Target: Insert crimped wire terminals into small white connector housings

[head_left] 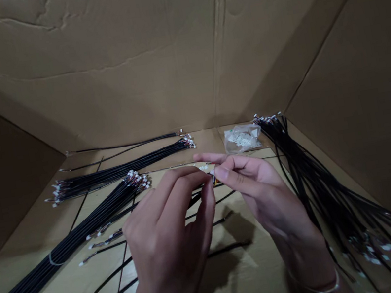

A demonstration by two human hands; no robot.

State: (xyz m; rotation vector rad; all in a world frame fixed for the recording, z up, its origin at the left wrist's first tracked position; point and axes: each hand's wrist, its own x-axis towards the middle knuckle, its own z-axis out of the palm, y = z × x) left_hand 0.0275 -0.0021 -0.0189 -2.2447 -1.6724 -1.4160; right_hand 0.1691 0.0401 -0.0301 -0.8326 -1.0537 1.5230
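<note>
The fingertips [207, 177] of both hands were closed in a narrow pinch, meeting at a small wire connector [215, 179] just right of the middle of the view. The left hand [163, 237] came in from the lower left and the right hand [259, 191] from the lower right. The connector showed thin orange and yellow leads, but it was too small and too hidden by the fingers for its long axis to be read with confidence. A thin metal bangle [319, 289] circled the right wrist.

Just below the pinch, loose black cables [214, 201] with white connector ends crossed beneath the hands, lying roughly sideways across the cardboard sheet [251, 282]. Beyond the left hand lay a thick bundle of black cables [65, 243], running diagonally up to the right and bound with a white tie [51, 260], its white connectors gathered at the end nearest the fingers. Farther ahead, a second bundle [117, 173] ran almost level, and two thin separate cables [124, 145] lay beyond it.

Past the right hand, a fanned bunch of black cables [322, 185] spread from the far edge toward the lower right. Ahead of the fingers sat a clear plastic bag [242, 138] of small white parts. Brown walls of a cardboard box [91, 59] rose behind everything.
</note>
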